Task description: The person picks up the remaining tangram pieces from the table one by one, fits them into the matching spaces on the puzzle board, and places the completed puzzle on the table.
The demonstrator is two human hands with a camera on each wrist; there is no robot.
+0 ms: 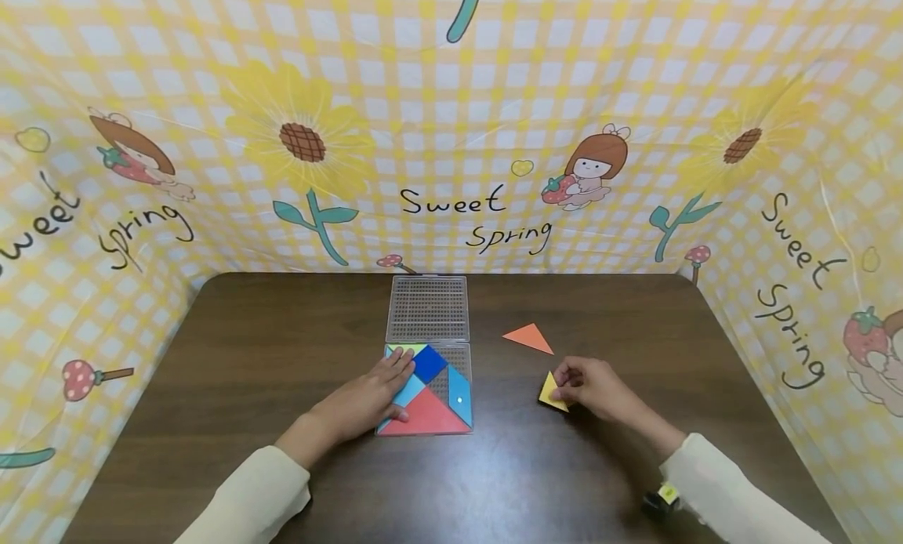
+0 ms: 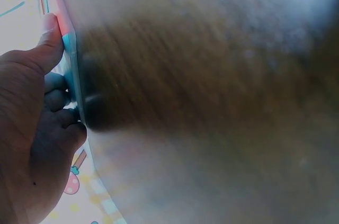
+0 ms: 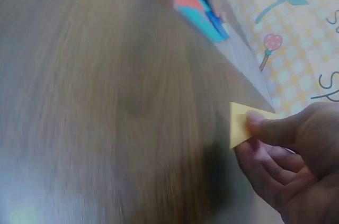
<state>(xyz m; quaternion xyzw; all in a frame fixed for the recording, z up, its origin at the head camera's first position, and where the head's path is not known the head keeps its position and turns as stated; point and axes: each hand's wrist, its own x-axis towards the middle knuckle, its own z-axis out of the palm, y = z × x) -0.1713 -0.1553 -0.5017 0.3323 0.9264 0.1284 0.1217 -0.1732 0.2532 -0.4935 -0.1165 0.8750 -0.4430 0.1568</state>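
Observation:
My left hand (image 1: 363, 391) rests on tangram pieces in the near half of a clear plastic case (image 1: 460, 356), its fingers extended and its thumb over the red triangle (image 1: 426, 418). Around that hand lie a dark blue square (image 1: 429, 364), a light blue piece (image 1: 409, 390) and a yellow-green piece (image 1: 419, 346), the last two partly covered. A blue parallelogram (image 1: 460, 395) lines the case's right side. Off to the right, my right hand (image 1: 592, 386) pinches a small yellow triangle (image 3: 239, 123) between thumb and fingers, raised above the table in the right wrist view.
Behind the near half, the case's other half (image 1: 428, 309) lies flat with its dotted grid showing. An orange triangle (image 1: 529, 338) is on the brown table (image 1: 317, 324), beyond the right hand. Patterned yellow cloth (image 1: 451, 121) encloses the table's back and sides.

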